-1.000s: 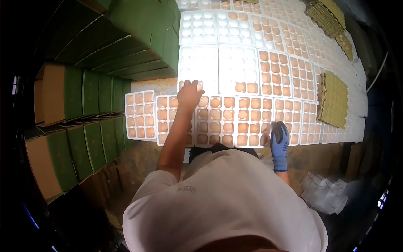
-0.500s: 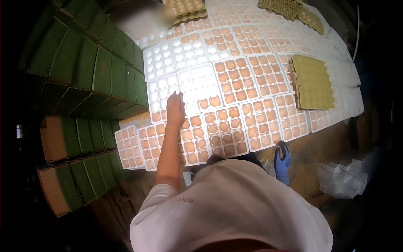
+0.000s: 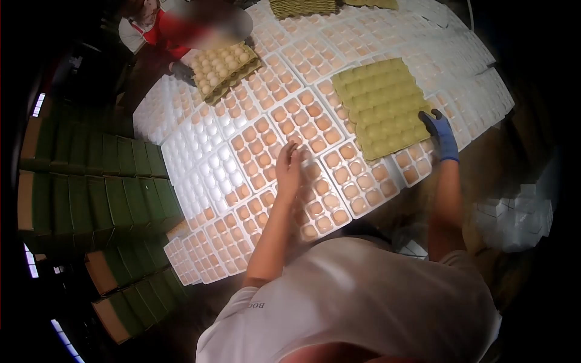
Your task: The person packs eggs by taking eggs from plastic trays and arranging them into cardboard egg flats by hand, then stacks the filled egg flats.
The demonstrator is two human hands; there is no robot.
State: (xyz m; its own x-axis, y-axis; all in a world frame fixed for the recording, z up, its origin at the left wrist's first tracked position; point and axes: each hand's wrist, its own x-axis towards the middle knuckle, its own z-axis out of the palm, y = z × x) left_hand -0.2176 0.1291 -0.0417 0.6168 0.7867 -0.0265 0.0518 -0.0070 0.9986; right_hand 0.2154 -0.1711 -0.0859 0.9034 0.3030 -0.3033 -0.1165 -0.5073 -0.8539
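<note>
White compartment trays (image 3: 357,215) filled with brown eggs cover the work surface. Bare, my left hand (image 3: 289,163) hovers over or touches the trays near the middle, its fingers partly bent; whether anything is in them is too small to tell. My right hand (image 3: 440,128), in a blue glove with dark fingers, is at the right edge of a green-yellow pulp egg tray (image 3: 384,109), thumb and fingers apart at its rim. That pulp tray lies across the white trays. Left of my left hand, some white trays (image 3: 209,163) have compartments that look white.
Across the surface at the upper left, a co-worker in a red apron (image 3: 172,27) has a gloved hand (image 3: 183,74) at stacked pulp trays of eggs (image 3: 224,68). Green cartons (image 3: 78,199) are stacked at left. More pulp trays (image 3: 302,7) lie at the far edge. Clear plastic packaging (image 3: 514,218) is at right.
The view has turned rightward. My right hand has moved up from the near edge to the pulp tray. My left hand has shifted right over the egg trays. The co-worker has come into view.
</note>
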